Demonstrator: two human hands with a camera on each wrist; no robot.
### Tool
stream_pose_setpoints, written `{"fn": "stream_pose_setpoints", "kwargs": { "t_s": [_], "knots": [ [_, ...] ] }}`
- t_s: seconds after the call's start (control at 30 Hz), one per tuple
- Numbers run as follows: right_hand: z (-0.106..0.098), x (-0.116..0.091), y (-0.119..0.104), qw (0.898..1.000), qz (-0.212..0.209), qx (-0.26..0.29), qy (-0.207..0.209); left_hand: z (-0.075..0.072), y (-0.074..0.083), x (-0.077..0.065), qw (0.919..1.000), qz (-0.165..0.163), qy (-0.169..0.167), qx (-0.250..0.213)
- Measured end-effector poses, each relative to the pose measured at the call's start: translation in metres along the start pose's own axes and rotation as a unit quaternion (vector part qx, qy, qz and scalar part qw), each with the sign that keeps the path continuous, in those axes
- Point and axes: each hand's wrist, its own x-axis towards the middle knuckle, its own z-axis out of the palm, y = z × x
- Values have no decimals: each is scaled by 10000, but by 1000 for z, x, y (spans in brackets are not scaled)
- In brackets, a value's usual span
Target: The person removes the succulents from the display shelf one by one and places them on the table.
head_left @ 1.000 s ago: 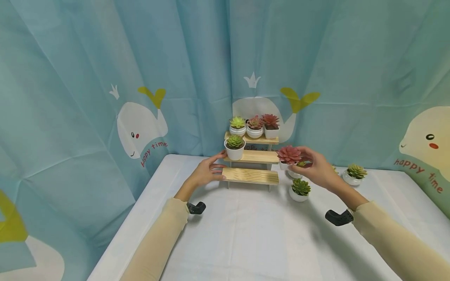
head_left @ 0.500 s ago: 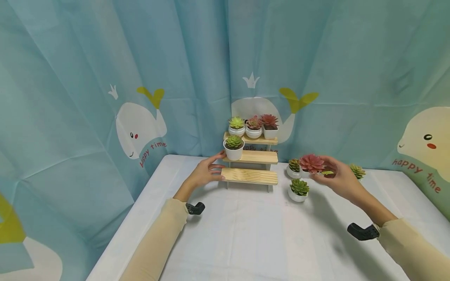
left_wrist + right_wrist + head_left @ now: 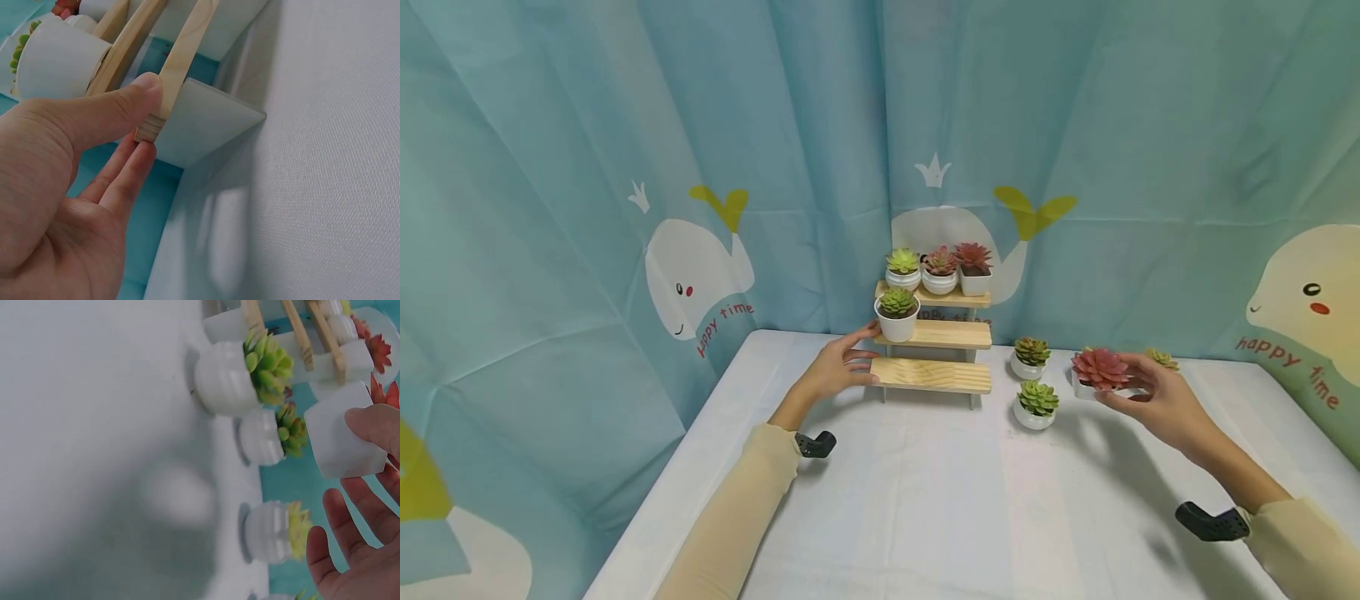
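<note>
One potted red succulent (image 3: 1100,369) is pinched between thumb and fingers of your right hand (image 3: 1172,410), above the desk (image 3: 955,500) near its far edge; thumb and fingertips of your left hand (image 3: 826,369) pinch the left end of the wooden stand (image 3: 955,335)'s lowest board (image 3: 931,375). Beyond, three potted succulents (image 3: 939,282) line its top board (image 3: 951,301).

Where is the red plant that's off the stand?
In the head view, the red plant is right of centre, held off the table by the right hand, to the right of the stand and the two green plants beside it.
</note>
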Motion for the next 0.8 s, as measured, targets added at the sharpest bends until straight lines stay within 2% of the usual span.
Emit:
{"fn": "stream_pose_setpoints", "kwargs": {
  "t_s": [0.43,0.67,0.8],
  "knots": [
    [7,-19,37,9997,69,222,53,-1,0,0,10000,65,-41,17],
    [10,-24,47,9993,374,9,-94,-1,0,1,10000,57,-42,60],
    [13,-26,52,9992,380,83,-113,-1,1,0,10000,70,-38,45]
  ]
}}
